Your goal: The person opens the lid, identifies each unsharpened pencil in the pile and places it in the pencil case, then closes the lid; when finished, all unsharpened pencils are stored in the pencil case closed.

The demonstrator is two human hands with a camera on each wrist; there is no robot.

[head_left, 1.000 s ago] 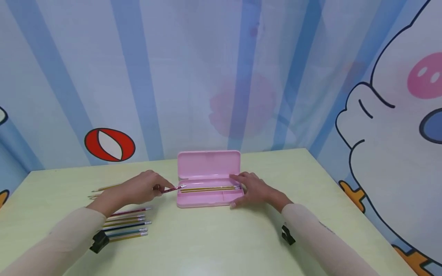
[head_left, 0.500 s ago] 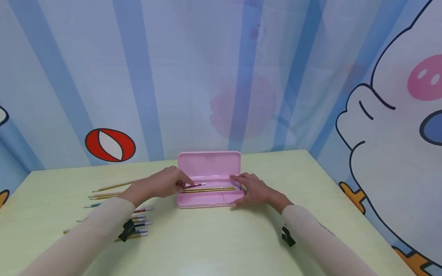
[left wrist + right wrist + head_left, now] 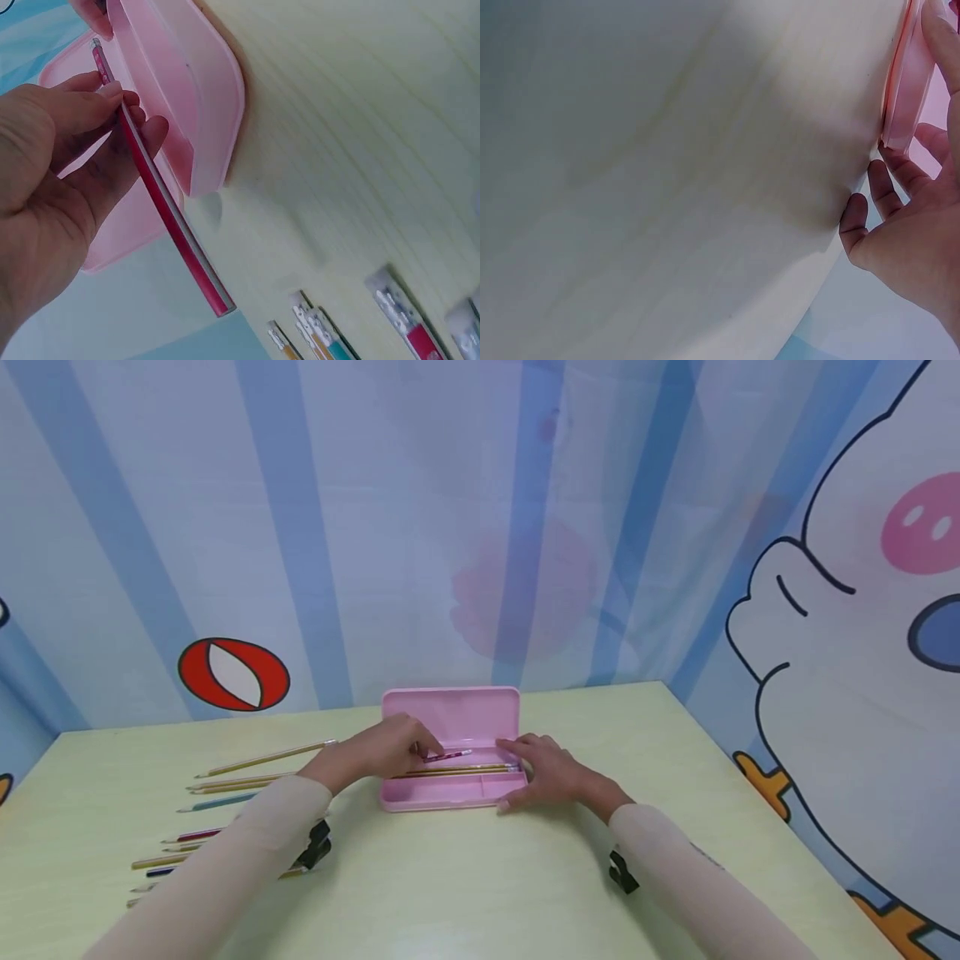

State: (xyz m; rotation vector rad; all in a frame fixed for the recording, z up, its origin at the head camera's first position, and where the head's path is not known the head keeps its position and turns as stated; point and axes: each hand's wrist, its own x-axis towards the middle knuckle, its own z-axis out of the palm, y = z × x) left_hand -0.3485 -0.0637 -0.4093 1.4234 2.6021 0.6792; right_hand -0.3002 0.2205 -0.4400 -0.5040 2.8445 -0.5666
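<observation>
My left hand [image 3: 384, 748] pinches a red pencil [image 3: 166, 199] between thumb and fingers. Its silver end with the eraser points over the open pink pencil case [image 3: 431, 794], at the back compartment. The left wrist view shows the pencil slanting past the case's end wall, its far end sticking out behind the hand. Inside the case lie yellow pencils [image 3: 480, 769], partly covered by my left hand. At the case's right end my right hand [image 3: 553, 772] holds it, thumb at the front corner and fingers at the back rim.
Several loose pencils [image 3: 225, 803] lie on the table left of the case, some beneath my left sleeve [image 3: 225, 868]. The case's lid [image 3: 450, 714] stands raised toward the back. A printed curtain [image 3: 420, 527] hangs behind the table [image 3: 450, 893].
My left hand has moved right with the red pencil, from the case's left edge to over its back compartment. My right hand stays at the right end.
</observation>
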